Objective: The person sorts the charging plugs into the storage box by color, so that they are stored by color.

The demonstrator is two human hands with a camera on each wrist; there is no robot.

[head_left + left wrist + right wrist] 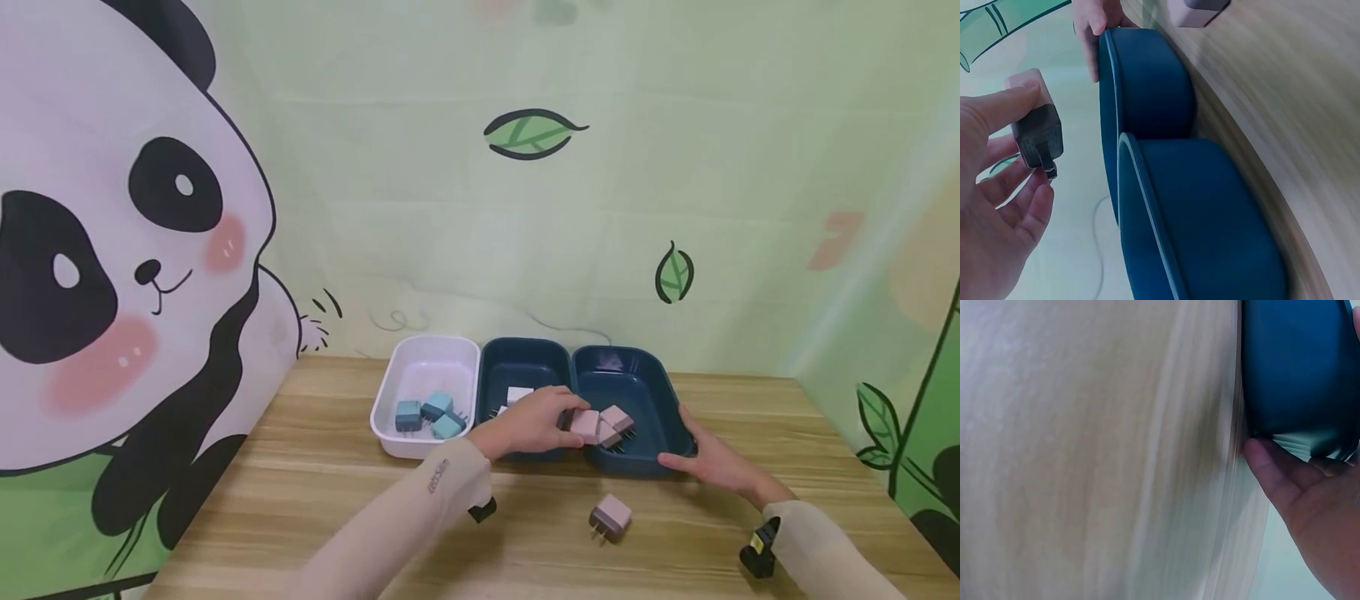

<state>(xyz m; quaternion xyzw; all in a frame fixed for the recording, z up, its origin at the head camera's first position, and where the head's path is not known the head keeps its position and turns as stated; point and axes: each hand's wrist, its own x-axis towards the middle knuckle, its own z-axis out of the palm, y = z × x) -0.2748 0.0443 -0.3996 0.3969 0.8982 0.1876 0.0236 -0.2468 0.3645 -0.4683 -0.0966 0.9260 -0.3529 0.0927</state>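
Note:
My left hand pinches a pink and grey plug charger between thumb and fingers, above the left side of the right-hand dark blue tray. In the left wrist view that charger has its prongs pointing down past the fingers. Inside the same tray lie more pink chargers, partly hidden by the held one. At the tray's right front corner my right hand grips the wall, with its thumb on the near side; the right wrist view shows the fingers against the blue wall.
One pink charger lies on the wooden table in front of the trays. A white tray at the left holds several light-blue chargers. The middle dark blue tray holds white chargers, partly behind my left hand.

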